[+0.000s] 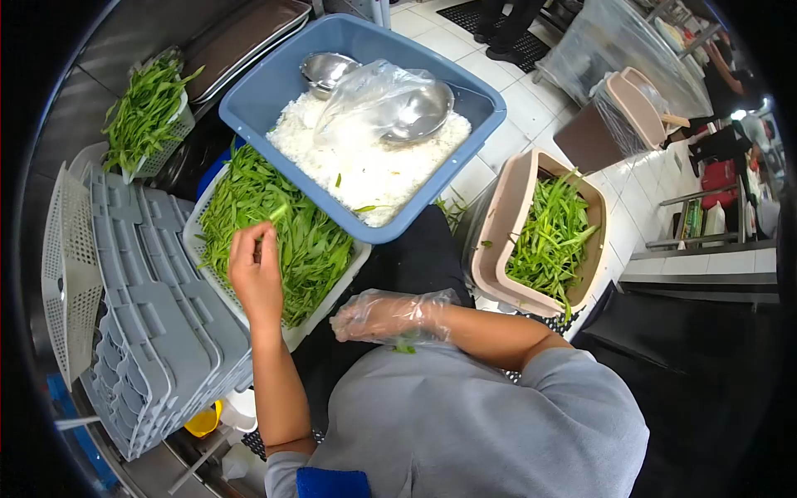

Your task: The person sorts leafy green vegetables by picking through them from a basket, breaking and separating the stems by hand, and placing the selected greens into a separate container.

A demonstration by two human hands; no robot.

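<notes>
My bare left hand (256,259) is raised over a white basket (197,249) of leafy greens (320,257). Its fingertips pinch a short pale-green piece of stem (280,212). In a clear plastic glove, my right hand (378,318) rests across my lap with its fingers curled in; whatever they may hold is hidden. Beside that wrist, a small green leaf (404,343) shows against the plastic. In front of me, a blue tub (365,228) contains white grains that look like rice (374,187), two metal bowls (419,112) and a crumpled clear bag (357,108).
A beige bin (490,249) of green stems (552,232) stands to the right. Stacked grey crates (158,307) and a smaller basket of greens (145,120) are on the left. Farther off are a lidded brown bin (610,120) and other people's legs (510,33).
</notes>
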